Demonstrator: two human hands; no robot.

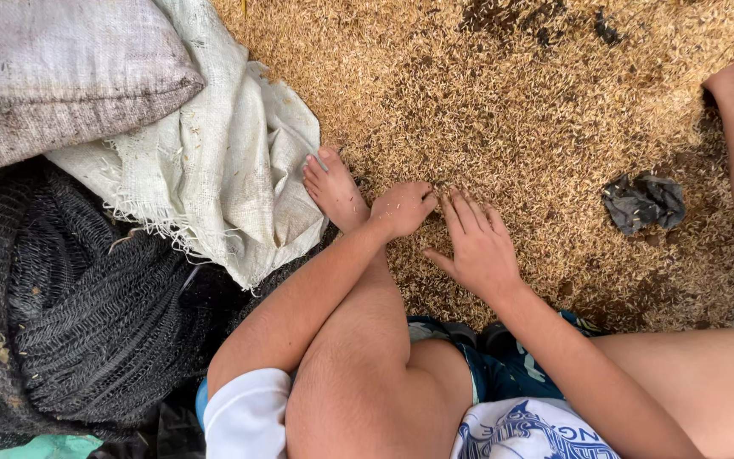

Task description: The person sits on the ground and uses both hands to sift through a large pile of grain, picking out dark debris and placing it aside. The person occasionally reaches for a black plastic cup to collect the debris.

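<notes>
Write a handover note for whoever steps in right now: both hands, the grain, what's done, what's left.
Left hand: loosely curled, fingertips in the grain, beside the bare foot.
Right hand: flat, fingers spread, palm down on the grain.
Grain lies loose across the ground; an empty white sack lies to the left, a crumpled dark rag to the right.
Done: nothing gathered into a pile that shows.
Left: all the grain is still spread out.

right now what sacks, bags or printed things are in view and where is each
Grey woven sack: top left, filled, bulging, dirt-streaked.
White woven sack: left of centre, empty, crumpled, frayed edge, lying beside the bare foot at the edge of the grain.
Black netting: lower left, heaped in folds.
Dark crumpled scrap: right, lying on the grain.
White shirt: bottom edge, with a blue print.
No signs or screens.
</notes>
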